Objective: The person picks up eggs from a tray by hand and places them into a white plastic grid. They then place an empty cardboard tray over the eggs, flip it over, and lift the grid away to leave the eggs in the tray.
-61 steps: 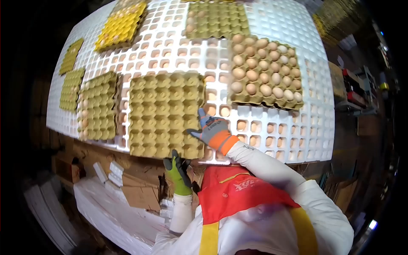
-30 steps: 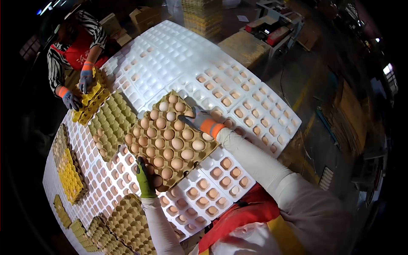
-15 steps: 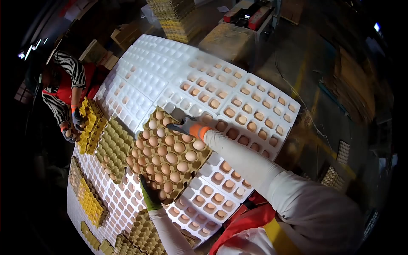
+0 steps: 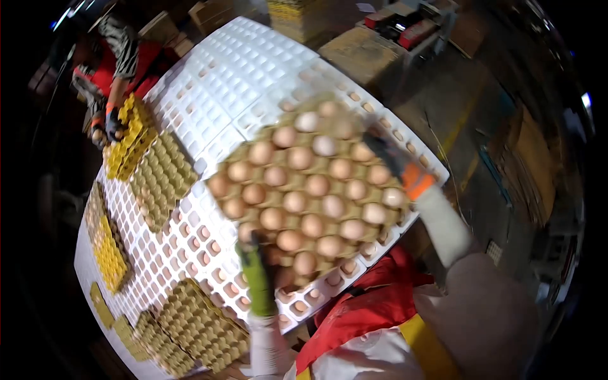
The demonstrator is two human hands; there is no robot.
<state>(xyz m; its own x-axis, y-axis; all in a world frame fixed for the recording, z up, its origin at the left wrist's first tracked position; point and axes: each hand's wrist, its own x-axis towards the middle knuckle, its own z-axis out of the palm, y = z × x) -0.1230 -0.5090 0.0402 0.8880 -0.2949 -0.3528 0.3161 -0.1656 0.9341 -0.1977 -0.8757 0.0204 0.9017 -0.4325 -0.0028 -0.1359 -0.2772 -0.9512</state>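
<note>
Gripping opposite sides of the egg tray, fingers of my left hand and right hand | eggs look fragile, tray probably bendy | best held level by rims

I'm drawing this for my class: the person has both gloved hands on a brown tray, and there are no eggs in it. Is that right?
Not quite: the brown tray does have eggs in it, rows of them, as the head view shows. The rest is right: the left hand and the right hand, both gloved, are on the tray.
</note>
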